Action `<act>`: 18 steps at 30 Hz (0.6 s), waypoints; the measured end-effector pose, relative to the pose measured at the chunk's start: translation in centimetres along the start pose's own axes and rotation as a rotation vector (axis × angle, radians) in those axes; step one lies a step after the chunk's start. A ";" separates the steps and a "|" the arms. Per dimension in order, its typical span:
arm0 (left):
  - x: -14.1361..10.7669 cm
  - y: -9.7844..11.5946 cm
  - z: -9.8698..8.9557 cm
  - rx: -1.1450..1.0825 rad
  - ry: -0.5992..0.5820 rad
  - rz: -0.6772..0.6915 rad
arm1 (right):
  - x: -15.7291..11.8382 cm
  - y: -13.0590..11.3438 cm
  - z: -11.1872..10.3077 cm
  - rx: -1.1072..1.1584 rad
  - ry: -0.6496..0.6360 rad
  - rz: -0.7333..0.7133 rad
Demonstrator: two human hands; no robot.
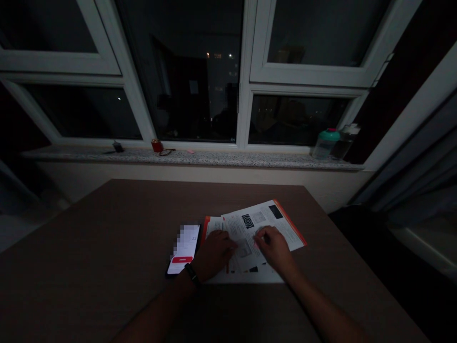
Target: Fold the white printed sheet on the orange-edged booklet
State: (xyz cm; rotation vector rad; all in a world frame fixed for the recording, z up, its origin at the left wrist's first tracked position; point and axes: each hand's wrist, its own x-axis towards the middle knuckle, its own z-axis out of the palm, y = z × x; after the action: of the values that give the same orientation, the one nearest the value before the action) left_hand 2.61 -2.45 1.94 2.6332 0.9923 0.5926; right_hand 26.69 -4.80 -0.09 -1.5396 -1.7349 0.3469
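Observation:
Printed sheets with orange edges [264, 216] lie on the brown table, one overlapping another at an angle. My left hand [216, 255], with a dark band on its wrist, rests on the left part of the sheets, fingers spread toward the middle. My right hand [273, 245] is over the right part of the sheets, its thumb and fingers pinched together. Something small and pinkish shows at those fingertips, too dim to make out. Just left of my left hand lies a phone [183, 250] with its screen lit.
The brown table [117, 228] reaches back to a wall below a speckled sill [221, 158]. On the sill stand a teal-lidded bottle [325, 143], a clear bottle [345, 142], a small red object [156, 146] and a small dark object [117, 146]. Dark windows rise behind.

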 end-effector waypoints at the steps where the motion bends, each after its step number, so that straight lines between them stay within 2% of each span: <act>1: 0.0 0.0 0.0 -0.002 -0.002 0.003 | 0.0 0.0 0.1 -0.003 -0.012 -0.023; 10: -0.5 -0.7 1.2 -0.047 0.031 0.052 | -0.7 -2.0 1.0 0.104 -0.259 -0.272; 14: -0.7 -1.0 1.6 -0.031 -0.012 0.023 | -0.8 -1.8 1.0 0.066 -0.270 -0.258; 18: -0.7 -1.0 1.5 -0.005 -0.037 0.008 | -0.2 -0.6 0.5 -0.020 -0.198 -0.173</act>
State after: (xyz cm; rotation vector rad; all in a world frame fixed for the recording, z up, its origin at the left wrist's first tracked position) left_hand 2.30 -2.32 0.01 2.6353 0.9691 0.5459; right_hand 25.91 -5.00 -0.07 -1.3956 -2.0155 0.4061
